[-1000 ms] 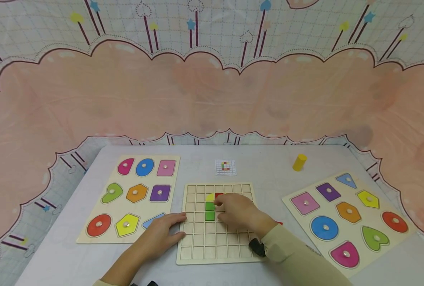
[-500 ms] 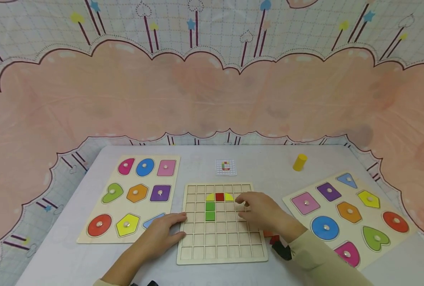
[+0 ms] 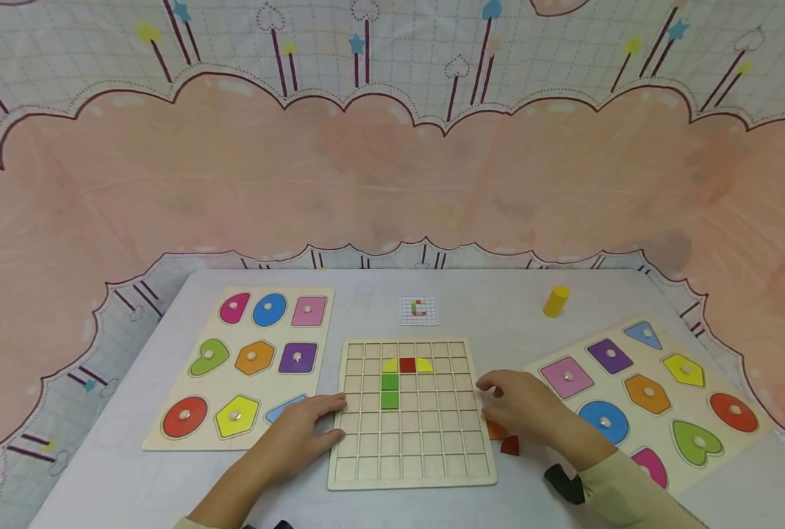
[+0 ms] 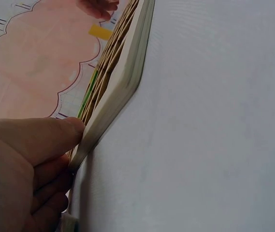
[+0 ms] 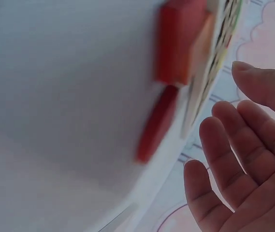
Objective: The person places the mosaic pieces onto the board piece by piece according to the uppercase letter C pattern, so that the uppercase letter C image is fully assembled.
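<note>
A wooden grid board (image 3: pixel 432 444) lies mid-table. In its cells sit a red square (image 3: pixel 407 365) between two yellow rounded pieces (image 3: pixel 424 365), with two green squares (image 3: pixel 389 400) below the left one. My left hand (image 3: pixel 298 433) touches the board's left edge; its thumb (image 4: pixel 55 137) lies against the rim in the left wrist view. Just right of the board hovers my right hand (image 3: pixel 531 408), holding nothing, its fingers loosely bent and apart. Beneath it lie an orange piece (image 3: pixel 496 430) and a red piece (image 3: pixel 510 445); the right wrist view shows another red block (image 5: pixel 176 43).
A small pattern card (image 3: pixel 419 311) lies behind the board. Knobbed shape puzzles flank it, one at left (image 3: pixel 197 393) and one at right (image 3: pixel 657 430). A yellow cylinder (image 3: pixel 556 302) stands at the back right. Patterned cloth (image 3: pixel 392 176) rises behind the table.
My right hand has moved right, off the grid to beyond the board's right edge. This uncovers the right yellow piece beside the red square. My left hand has stayed in place.
</note>
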The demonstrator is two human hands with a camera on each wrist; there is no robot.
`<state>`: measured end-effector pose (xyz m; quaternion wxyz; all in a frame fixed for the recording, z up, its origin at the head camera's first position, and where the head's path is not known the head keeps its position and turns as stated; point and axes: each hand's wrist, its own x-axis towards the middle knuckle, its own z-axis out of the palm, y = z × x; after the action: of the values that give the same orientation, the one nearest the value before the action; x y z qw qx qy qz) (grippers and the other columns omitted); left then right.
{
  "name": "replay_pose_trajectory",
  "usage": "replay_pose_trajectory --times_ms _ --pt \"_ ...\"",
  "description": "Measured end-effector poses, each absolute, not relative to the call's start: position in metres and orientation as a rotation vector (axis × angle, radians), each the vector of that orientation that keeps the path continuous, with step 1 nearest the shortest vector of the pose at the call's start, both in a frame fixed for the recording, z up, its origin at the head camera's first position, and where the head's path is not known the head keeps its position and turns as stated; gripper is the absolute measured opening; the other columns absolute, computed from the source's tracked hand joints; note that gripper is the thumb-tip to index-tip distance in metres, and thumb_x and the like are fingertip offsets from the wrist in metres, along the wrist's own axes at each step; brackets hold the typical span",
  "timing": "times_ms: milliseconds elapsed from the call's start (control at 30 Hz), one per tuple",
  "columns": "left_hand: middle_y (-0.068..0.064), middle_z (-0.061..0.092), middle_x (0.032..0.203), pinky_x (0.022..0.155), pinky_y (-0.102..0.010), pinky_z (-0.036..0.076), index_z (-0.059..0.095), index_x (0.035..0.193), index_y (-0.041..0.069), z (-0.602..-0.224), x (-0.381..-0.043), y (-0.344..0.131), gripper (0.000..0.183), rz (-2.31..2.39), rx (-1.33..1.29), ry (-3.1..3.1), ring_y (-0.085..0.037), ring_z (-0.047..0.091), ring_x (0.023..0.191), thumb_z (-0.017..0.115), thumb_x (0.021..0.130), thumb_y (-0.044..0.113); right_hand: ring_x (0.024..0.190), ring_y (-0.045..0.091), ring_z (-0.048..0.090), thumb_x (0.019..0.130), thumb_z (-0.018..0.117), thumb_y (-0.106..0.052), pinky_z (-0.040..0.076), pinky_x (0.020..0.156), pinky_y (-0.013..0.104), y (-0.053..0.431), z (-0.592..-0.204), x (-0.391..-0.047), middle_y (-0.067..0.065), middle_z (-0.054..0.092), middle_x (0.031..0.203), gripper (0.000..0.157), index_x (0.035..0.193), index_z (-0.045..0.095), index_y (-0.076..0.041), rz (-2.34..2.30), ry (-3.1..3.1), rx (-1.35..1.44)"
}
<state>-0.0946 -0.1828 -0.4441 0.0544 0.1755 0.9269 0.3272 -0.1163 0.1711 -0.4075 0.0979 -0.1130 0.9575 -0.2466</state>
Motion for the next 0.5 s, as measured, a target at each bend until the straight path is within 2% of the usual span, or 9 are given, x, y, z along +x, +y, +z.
replay_pose_trajectory --times_ms 333,500 --pt "-0.004 0.064 0.133 0.108 -0.051 0.043 0.068 0.125 0.004 -0.445 -0.094 -0.182 0.041 0.994 0.521 2.815 -0.032 0.055 0.128 0.078 0.087 0.013 0.091 0.018 0.064 0.083 0.08 -0.012 0.058 0.084 0.041 0.198 -0.417 -0.1 -0.003 0.071 0.102 0.029 0.11 0.071 -0.008 -0.698 2.862 -0.391" --pt "-0.003 0.064 0.133 0.108 -0.05 0.042 0.068 0.125 0.005 -0.446 -0.094 -0.182 0.041 0.992 0.511 2.819 -0.031 0.055 0.128 0.078 0.087 0.013 0.092 0.018 0.064 0.083 0.079 -0.009 0.057 0.088 0.044 0.205 -0.419 -0.094 -0.003 0.071 0.101 0.029 0.112 0.071 -0.007 -0.683 2.87 -0.406"
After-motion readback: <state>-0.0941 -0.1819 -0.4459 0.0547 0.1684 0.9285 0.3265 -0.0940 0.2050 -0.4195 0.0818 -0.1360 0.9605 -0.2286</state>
